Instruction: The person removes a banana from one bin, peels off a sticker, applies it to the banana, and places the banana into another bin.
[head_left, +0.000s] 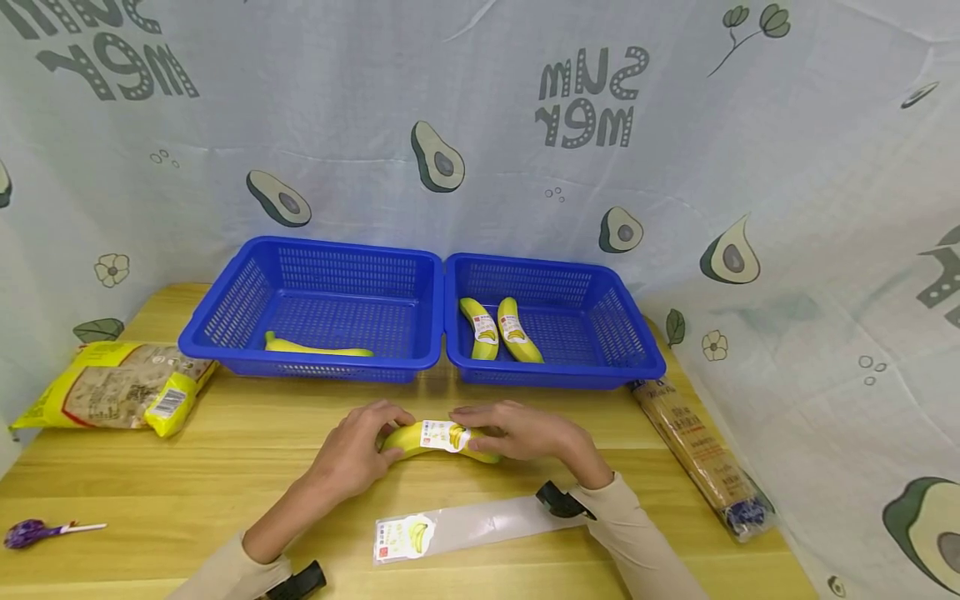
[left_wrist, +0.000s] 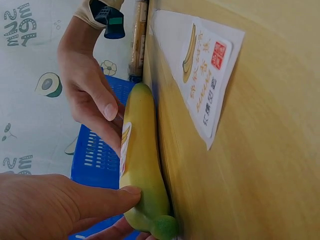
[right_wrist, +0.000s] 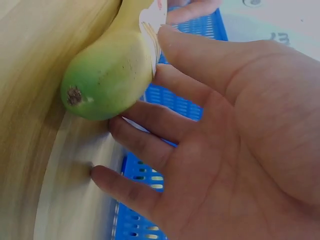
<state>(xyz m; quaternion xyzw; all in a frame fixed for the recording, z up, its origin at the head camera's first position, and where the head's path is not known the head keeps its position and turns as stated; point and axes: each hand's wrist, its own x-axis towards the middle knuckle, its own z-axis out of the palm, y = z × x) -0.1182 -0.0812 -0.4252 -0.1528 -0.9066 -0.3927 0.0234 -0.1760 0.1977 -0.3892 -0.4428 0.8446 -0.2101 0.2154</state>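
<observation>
A yellow banana with greenish ends (head_left: 412, 439) lies on the table in front of the baskets, a white printed sticker (head_left: 442, 435) on its upper side. My left hand (head_left: 355, 446) holds its left end, thumb on the near side and fingers behind it; the left wrist view shows the thumb by the stem (left_wrist: 164, 227). At the other end, my right hand (head_left: 517, 429) touches the banana and sticker with thumb and fingers fairly straight, as the right wrist view shows. Nearer me lies a clear strip (head_left: 495, 523) with a banana sticker (head_left: 405, 537) at its left end.
Behind stand two blue baskets: the left one (head_left: 311, 364) holds one banana (head_left: 318, 347), the right one (head_left: 555, 377) two stickered bananas (head_left: 520, 333). A yellow food bag (head_left: 120, 387) and a purple lollipop (head_left: 28, 533) lie left, a long noodle packet (head_left: 697, 450) right.
</observation>
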